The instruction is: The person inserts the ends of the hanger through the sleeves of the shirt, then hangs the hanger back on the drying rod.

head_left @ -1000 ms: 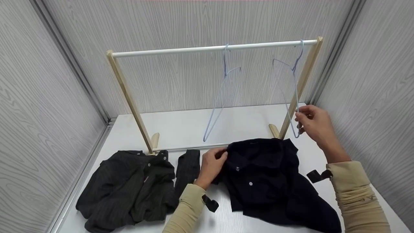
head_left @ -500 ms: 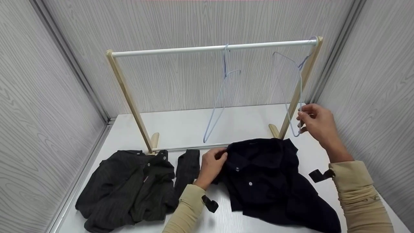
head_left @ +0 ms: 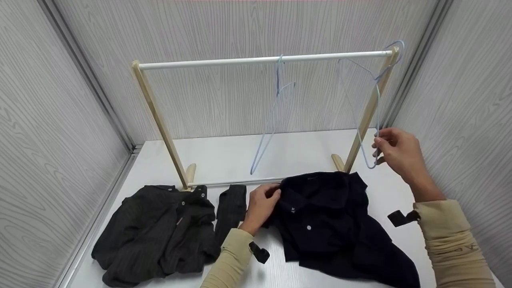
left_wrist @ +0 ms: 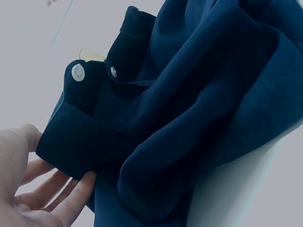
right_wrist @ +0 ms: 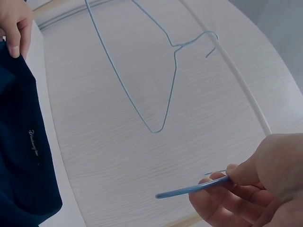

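A dark navy shirt (head_left: pixel 332 232) with white buttons lies on the white table at right of centre. My left hand (head_left: pixel 262 204) pinches its upper left edge near the collar; the left wrist view shows thumb and fingers around a folded edge of the shirt (left_wrist: pixel 156 118). At the right, my right hand (head_left: pixel 402 156) holds a light blue wire hanger (head_left: pixel 378 108) by its lower corner. The hanger's hook stands at the rail's right end, beyond the post top, and looks clear of the rail. In the right wrist view, thumb and fingers pinch the hanger's wire (right_wrist: pixel 189 190).
A wooden-legged rack with a white rail (head_left: pixel 216 62) stands behind the clothes. Another blue hanger (head_left: pixel 262 148) hangs near the rail's middle. A dark grey shirt (head_left: pixel 156 236) lies crumpled at the left, its sleeve (head_left: pixel 231 208) reaching my left hand. Pale panels surround the table.
My right hand has moved right, carrying the hanger; its hook has shifted from over the rail to past the right post. The left hand stays at the navy shirt.
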Tool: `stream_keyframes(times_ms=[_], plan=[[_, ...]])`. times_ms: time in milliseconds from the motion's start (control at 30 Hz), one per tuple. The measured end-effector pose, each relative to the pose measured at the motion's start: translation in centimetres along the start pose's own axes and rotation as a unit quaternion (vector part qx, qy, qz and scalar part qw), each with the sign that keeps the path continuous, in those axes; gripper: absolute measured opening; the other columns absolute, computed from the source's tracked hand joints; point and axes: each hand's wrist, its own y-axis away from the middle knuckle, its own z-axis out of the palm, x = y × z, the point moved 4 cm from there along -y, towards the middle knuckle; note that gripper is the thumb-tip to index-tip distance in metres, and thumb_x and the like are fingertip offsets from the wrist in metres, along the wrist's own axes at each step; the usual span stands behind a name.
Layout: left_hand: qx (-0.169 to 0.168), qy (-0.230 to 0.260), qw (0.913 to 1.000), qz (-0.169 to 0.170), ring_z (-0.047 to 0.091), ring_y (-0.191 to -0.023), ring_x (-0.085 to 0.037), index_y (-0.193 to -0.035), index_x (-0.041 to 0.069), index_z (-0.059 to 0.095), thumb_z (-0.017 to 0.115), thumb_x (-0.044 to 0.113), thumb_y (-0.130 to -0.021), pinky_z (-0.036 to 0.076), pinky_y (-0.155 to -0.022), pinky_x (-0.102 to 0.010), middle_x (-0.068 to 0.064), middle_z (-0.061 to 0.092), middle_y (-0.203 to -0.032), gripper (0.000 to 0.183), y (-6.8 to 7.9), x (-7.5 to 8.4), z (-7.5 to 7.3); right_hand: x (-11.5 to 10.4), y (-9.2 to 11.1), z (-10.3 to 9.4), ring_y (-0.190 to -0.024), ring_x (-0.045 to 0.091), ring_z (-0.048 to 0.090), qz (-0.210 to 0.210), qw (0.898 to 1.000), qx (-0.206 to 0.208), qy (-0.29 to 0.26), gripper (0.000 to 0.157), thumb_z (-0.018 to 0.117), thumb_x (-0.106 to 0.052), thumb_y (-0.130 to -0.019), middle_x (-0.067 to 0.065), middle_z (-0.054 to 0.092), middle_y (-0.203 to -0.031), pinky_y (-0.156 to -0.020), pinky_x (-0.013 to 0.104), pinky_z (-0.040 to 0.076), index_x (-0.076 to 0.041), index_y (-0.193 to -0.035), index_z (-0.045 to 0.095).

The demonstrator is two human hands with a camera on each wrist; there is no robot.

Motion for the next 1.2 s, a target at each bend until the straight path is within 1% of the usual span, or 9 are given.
stream_keyframes(times_ms=[233, 400, 633, 833, 967, 1000, 1067, 1133, 1200], plan=[[0.004, -0.006, 1.0000, -0.004, 0.066, -0.109, -0.016, -0.113, 0.017, 0.075, 0.067, 0.025, -0.093, 0.051, -0.095, -0.033, 0.000, 0.073, -0.113, 0.023, 0.1, -0.1, -0.2, 0.0, 0.5, -0.1, -0.071, 0.003, 0.068, 0.003, 1.000, -0.013, -0.006, 0.023, 0.054, -0.010, -0.100, 0.000, 0.065, -0.089, -0.060, 0.029, 0.060, 0.008, -0.114, 0.057], [0.009, -0.010, 0.9999, 0.001, 0.067, -0.110, -0.017, -0.112, 0.016, 0.075, 0.068, 0.023, -0.093, 0.051, -0.096, -0.034, -0.001, 0.074, -0.113, 0.022, 0.2, -0.1, -0.1, 0.4, 0.9, -0.1, -0.069, 0.003, 0.069, 0.001, 1.000, -0.022, 0.008, 0.021, 0.055, -0.009, -0.100, 0.010, 0.067, -0.093, -0.059, 0.031, 0.060, 0.008, -0.113, 0.057], [0.010, -0.013, 0.9998, -0.005, 0.066, -0.111, -0.018, -0.113, 0.016, 0.075, 0.068, 0.022, -0.092, 0.051, -0.097, -0.034, -0.002, 0.073, -0.114, 0.022, 0.2, -0.1, 0.0, 1.4, 1.8, -0.5, -0.067, -0.004, 0.066, -0.010, 0.999, -0.023, 0.046, 0.022, 0.054, -0.008, -0.100, 0.028, 0.067, -0.099, -0.055, 0.026, 0.058, 0.010, -0.112, 0.056], [0.009, -0.005, 0.9999, -0.005, 0.067, -0.110, -0.018, -0.113, 0.016, 0.075, 0.068, 0.023, -0.093, 0.051, -0.096, -0.034, -0.002, 0.073, -0.113, 0.022, 0.2, -0.1, -0.1, 2.6, 2.4, -0.8, -0.062, -0.012, 0.061, -0.038, 0.995, -0.015, 0.093, 0.013, 0.053, 0.001, -0.095, 0.027, 0.068, -0.091, -0.050, 0.019, 0.054, 0.009, -0.105, 0.055], [0.008, -0.010, 0.9999, -0.004, 0.067, -0.107, -0.018, -0.113, 0.016, 0.075, 0.068, 0.023, -0.093, 0.052, -0.093, -0.034, -0.002, 0.074, -0.112, 0.022, 0.2, -0.1, -0.1, 3.2, 2.7, -1.2, -0.060, -0.023, 0.051, -0.079, 0.984, 0.008, 0.158, 0.011, 0.053, 0.005, -0.089, 0.024, 0.069, -0.084, -0.049, 0.012, 0.046, 0.007, -0.099, 0.057], [0.008, -0.012, 0.9999, -0.004, 0.067, -0.107, -0.018, -0.113, 0.017, 0.075, 0.068, 0.024, -0.093, 0.052, -0.093, -0.033, -0.002, 0.074, -0.111, 0.022, 0.2, -0.1, -0.1, 3.2, 2.8, -1.4, -0.060, -0.021, 0.053, -0.091, 0.980, 0.017, 0.176, 0.011, 0.054, 0.006, -0.087, 0.022, 0.069, -0.083, -0.050, 0.012, 0.044, 0.006, -0.097, 0.058], [0.007, -0.012, 0.9999, -0.007, 0.067, -0.107, -0.017, -0.113, 0.017, 0.075, 0.068, 0.024, -0.093, 0.052, -0.093, -0.032, -0.001, 0.074, -0.111, 0.022, 0.2, -0.2, -0.1, 3.4, 2.9, -1.6, -0.060, -0.007, 0.062, -0.109, 0.972, 0.036, 0.207, 0.010, 0.055, 0.006, -0.085, 0.020, 0.070, -0.081, -0.053, 0.017, 0.043, 0.005, -0.094, 0.059], [0.010, -0.011, 0.9999, -0.002, 0.067, -0.106, -0.017, -0.112, 0.017, 0.075, 0.068, 0.023, -0.093, 0.052, -0.093, -0.033, -0.002, 0.074, -0.111, 0.021, 0.2, -0.1, -0.2, 3.6, 3.1, -1.9, -0.062, 0.013, 0.069, -0.117, 0.965, 0.050, 0.230, 0.010, 0.055, 0.006, -0.084, 0.019, 0.071, -0.080, -0.057, 0.025, 0.045, 0.003, -0.093, 0.059], [0.013, -0.010, 0.9999, 0.004, 0.068, -0.106, -0.018, -0.111, 0.016, 0.076, 0.068, 0.023, -0.093, 0.053, -0.093, -0.034, -0.002, 0.074, -0.110, 0.021, 0.2, -0.1, -0.2, 3.9, 3.2, -2.2, -0.069, 0.033, 0.071, -0.112, 0.962, 0.054, 0.244, 0.009, 0.056, 0.004, -0.085, 0.019, 0.071, -0.082, -0.059, 0.036, 0.046, 0.002, -0.093, 0.059]])
